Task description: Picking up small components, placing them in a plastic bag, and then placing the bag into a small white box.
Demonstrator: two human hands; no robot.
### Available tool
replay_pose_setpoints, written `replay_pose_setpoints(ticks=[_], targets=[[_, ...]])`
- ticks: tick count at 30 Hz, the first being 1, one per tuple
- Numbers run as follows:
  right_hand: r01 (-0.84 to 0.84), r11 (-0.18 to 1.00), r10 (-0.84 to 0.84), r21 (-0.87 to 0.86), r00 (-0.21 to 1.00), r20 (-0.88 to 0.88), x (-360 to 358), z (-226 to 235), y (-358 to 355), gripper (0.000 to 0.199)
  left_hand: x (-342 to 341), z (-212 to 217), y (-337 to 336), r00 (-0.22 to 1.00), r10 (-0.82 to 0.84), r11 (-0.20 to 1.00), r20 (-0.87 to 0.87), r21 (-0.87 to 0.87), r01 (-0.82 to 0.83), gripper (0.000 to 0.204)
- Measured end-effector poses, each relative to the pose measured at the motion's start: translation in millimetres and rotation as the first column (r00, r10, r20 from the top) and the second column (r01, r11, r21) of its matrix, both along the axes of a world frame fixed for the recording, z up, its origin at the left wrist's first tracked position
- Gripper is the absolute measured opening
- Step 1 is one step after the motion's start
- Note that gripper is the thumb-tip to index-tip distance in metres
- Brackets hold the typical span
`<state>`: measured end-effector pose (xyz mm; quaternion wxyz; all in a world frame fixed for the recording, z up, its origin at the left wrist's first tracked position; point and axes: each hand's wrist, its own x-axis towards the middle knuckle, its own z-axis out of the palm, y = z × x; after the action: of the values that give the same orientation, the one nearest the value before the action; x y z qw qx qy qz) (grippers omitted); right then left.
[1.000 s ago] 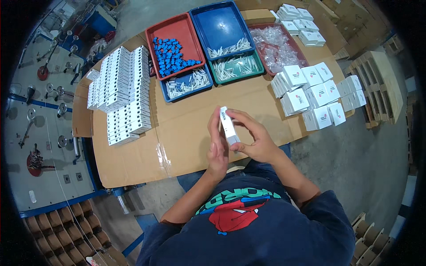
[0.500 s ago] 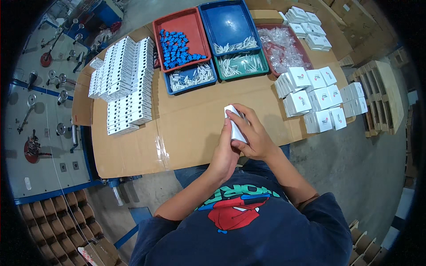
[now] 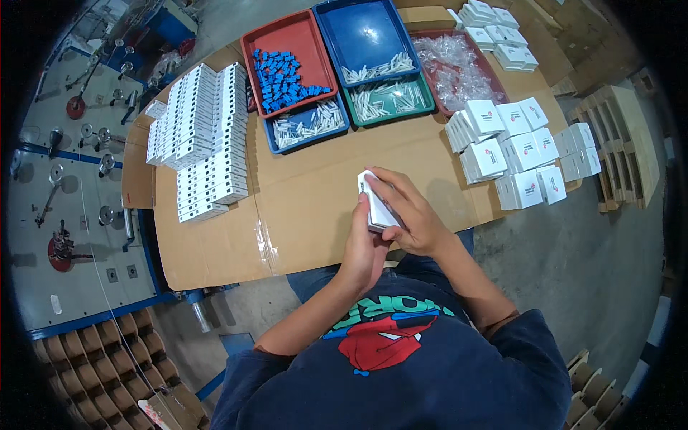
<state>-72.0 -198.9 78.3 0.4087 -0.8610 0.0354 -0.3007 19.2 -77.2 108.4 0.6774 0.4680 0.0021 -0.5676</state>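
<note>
Center of frame: a person holds 1 small white box (image 3: 375, 202) up over the table's near edge. Left hand (image 3: 365, 247) pressed along its left side; right hand (image 3: 417, 221) across the top and right, fingers at the far end, thumb near the close end. Both hands clamped on the box, its long side tilted; part of it hidden by fingers.

Cardboard-covered table (image 3: 204, 251) fills mid-frame. Left of center: white box stacks (image 3: 213, 183) in rows, dark squares on the edges. Top center: 1 red tray (image 3: 309, 51) with blue parts (image 3: 278, 80); below it, 1 small blue tray (image 3: 312, 142) with white sticks (image 3: 308, 123). Beside those, 1 large blue tray (image 3: 365, 34) and, below that, 1 green tray (image 3: 394, 119), each with more white pieces. Right of these: 1 dark red tray (image 3: 490, 66) of clear plastic pieces (image 3: 451, 72).

Right side: square white boxes (image 3: 516, 150) grouped at table edge; more white cartons (image 3: 502, 39) upper right. Far right: wooden pallet (image 3: 620, 147). Left edge: gray panel (image 3: 93, 279) with metal fittings.
</note>
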Motion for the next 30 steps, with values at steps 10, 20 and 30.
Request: replay_pose_setpoints(ticks=[10,20,30], targets=[[-0.044,0.99,0.032,-0.135,0.995,-0.092,-10,8,-11,0.099,37,-28,4,0.976,-0.179,0.978,0.125,-0.081,0.19,0.103],[-0.107,0.985,0.125,-0.135,0.983,0.135,13,-4,-11,0.091,16,-3,-5,0.993,0.002,0.998,-0.122,0.06,0.005,0.089],[-0.009,0.993,0.031,-0.115,0.982,0.185,8,-20,2,0.086,8,-6,-9,0.992,0.078,0.994,-0.101,0.084,-0.07,0.079]])
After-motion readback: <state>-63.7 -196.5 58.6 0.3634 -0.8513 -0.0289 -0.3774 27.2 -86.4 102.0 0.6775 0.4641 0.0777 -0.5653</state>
